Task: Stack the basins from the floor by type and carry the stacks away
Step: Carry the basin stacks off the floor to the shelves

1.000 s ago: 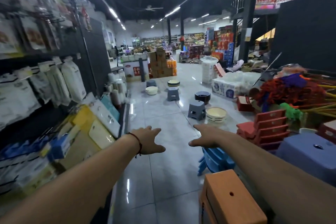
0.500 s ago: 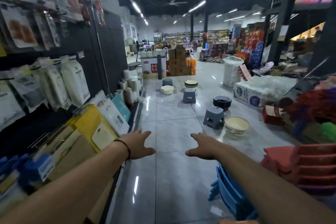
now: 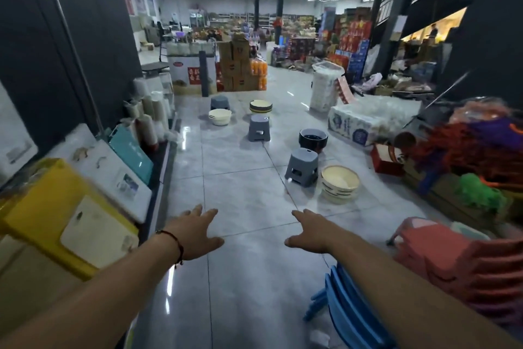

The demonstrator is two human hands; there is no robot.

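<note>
Basins stand on the tiled aisle floor ahead. Nearest is a cream basin stack (image 3: 340, 184) at the right. A black basin (image 3: 313, 139) sits farther back. A white basin (image 3: 220, 116) lies to the left, and a cream basin with a dark band (image 3: 260, 107) stands beyond it. My left hand (image 3: 195, 231) and my right hand (image 3: 310, 231) stretch forward over the floor, palms down, fingers straight, holding nothing. Both hands are well short of every basin.
Three grey stools (image 3: 301, 166) (image 3: 259, 127) (image 3: 219, 101) stand among the basins. A shelf rack with cutting boards (image 3: 96, 224) lines the left. Blue stools (image 3: 351, 317) and red stools (image 3: 452, 258) are stacked at the near right. Packaged goods (image 3: 365, 122) and mops (image 3: 467, 147) crowd the right side.
The view has moved forward down the aisle and the basins appear closer. The orange stool at the bottom has left the view. Both hands stay stretched out and empty.
</note>
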